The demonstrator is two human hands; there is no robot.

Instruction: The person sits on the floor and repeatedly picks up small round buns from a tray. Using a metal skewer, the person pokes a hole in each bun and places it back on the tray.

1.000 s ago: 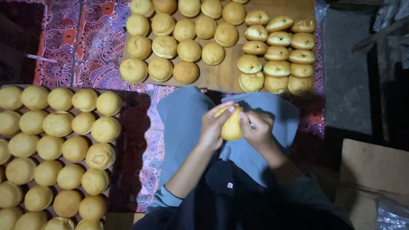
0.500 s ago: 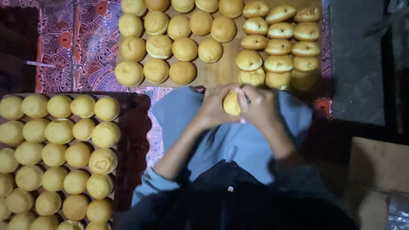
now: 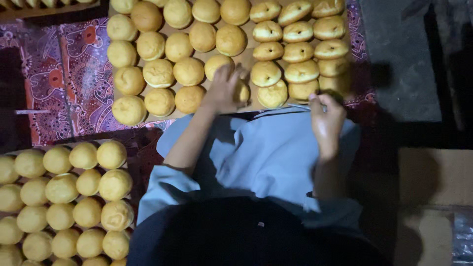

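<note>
The left hand (image 3: pixel 224 88) has its fingers curled over a golden bun (image 3: pixel 241 92), a closed grip that presses it onto the wooden board (image 3: pixel 246 58) at the near edge, between the plain buns and the slit ones. The bun shows only at the hand's 3 o'clock side; the rest is covered by the fingers.

The right hand (image 3: pixel 326 118) sits at the 4 o'clock side of the left, well apart from it, over the lap. Its fingers are closed around a thin, pale, blade-like tool (image 3: pixel 300 106) that pokes out toward 9 o'clock; what kind of tool it is cannot be told.

At 12 o'clock from the right hand lie the slit buns (image 3: pixel 298 51), packed in rows on the right part of the board. At 10 o'clock from the left hand lie the plain round buns (image 3: pixel 160 74), filling the left part of the board.

Under both forearms spreads a light blue cloth (image 3: pixel 266 157) across the lap. A red patterned fabric (image 3: pixel 74 74) lies at 9 o'clock of the board. At 8 o'clock, a separate batch of paler yellow buns (image 3: pixel 74 197) sits in rows.
</note>
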